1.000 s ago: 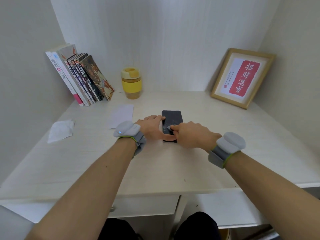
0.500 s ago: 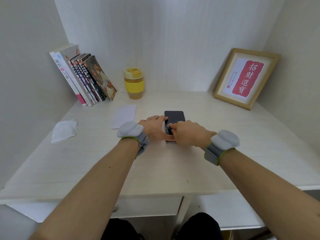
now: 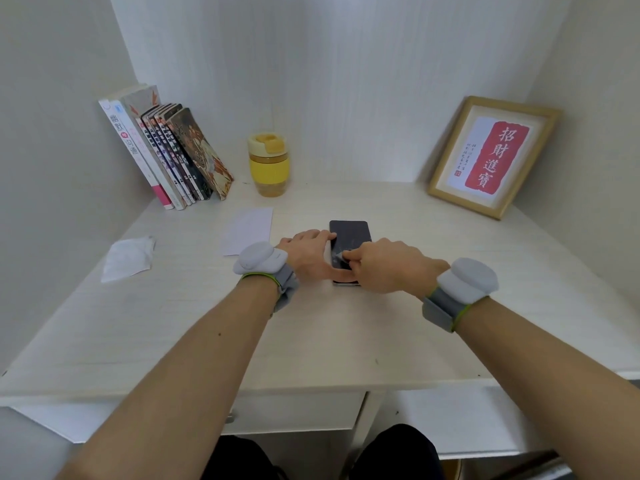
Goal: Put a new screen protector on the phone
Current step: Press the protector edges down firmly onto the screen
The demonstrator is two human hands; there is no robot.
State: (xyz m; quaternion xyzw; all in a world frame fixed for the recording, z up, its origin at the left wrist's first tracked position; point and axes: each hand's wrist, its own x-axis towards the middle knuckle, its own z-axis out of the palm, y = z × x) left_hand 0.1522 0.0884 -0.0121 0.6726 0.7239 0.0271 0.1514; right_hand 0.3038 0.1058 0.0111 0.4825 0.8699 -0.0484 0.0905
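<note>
Black phone (image 3: 350, 233) under both hands, apparently wiped.

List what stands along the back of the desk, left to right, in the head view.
Leaning row of books → yellow lidded cup → framed red calligraphy print.

The dark phone (image 3: 349, 237) lies flat, face up, mid-desk (image 3: 450, 289), long side pointing toward the back edge; its screen looks cracked.
</note>
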